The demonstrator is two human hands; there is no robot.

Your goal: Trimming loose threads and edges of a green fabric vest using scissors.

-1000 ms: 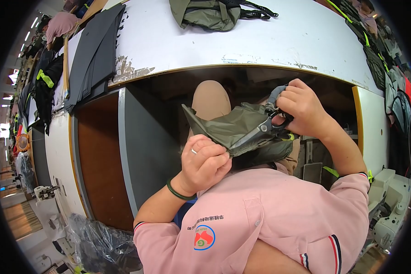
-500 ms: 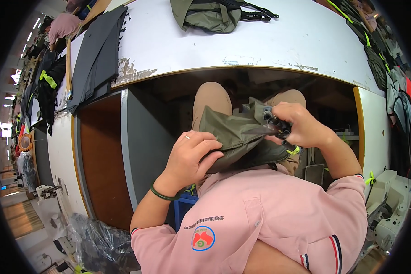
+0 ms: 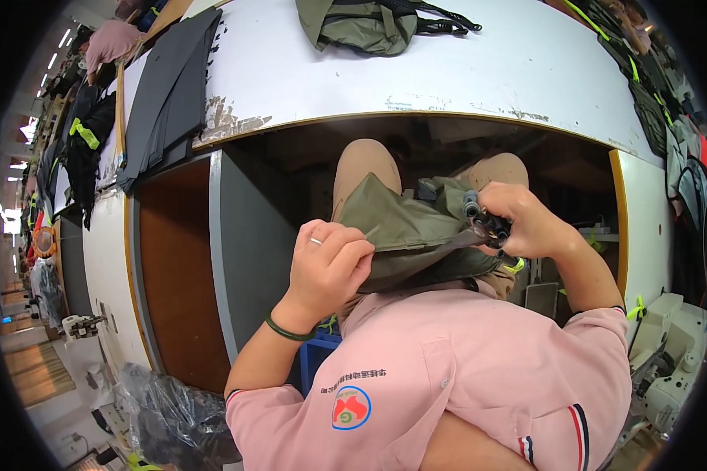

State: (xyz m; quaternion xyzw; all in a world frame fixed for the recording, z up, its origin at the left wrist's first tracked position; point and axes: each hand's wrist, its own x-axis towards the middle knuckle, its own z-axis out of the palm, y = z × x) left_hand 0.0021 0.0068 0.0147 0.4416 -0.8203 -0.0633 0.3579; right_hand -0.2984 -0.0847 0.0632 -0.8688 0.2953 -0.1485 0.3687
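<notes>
An olive-green fabric piece (image 3: pixel 404 224), possibly part of a bag, lies over my lap with its middle creased and raised. My left hand (image 3: pixel 330 263) is closed in a pinch at its left edge, with the cloth at the fingertips. My right hand (image 3: pixel 522 224) grips the piece's right end together with a cluster of black fittings (image 3: pixel 487 224), whose exact kind I cannot make out. A grey-brown strip runs from that hand along the fabric's front side. A small yellow-green loop (image 3: pixel 515 266) hangs under the right hand.
A white worktable (image 3: pixel 322 86) stands ahead, bearing an olive-green bag (image 3: pixel 361 27) and a stack of dark grey sheets (image 3: pixel 165 94). Open compartments (image 3: pixel 173 275) lie to the left. A blue crate (image 3: pixel 313 357) shows beside my left arm, and a sewing machine (image 3: pixel 675 353) stands at right.
My left hand has lifted slightly and its fingers have curled in at the fabric's edge. My right hand has shifted a little right with the fittings, and the cloth looks more stretched.
</notes>
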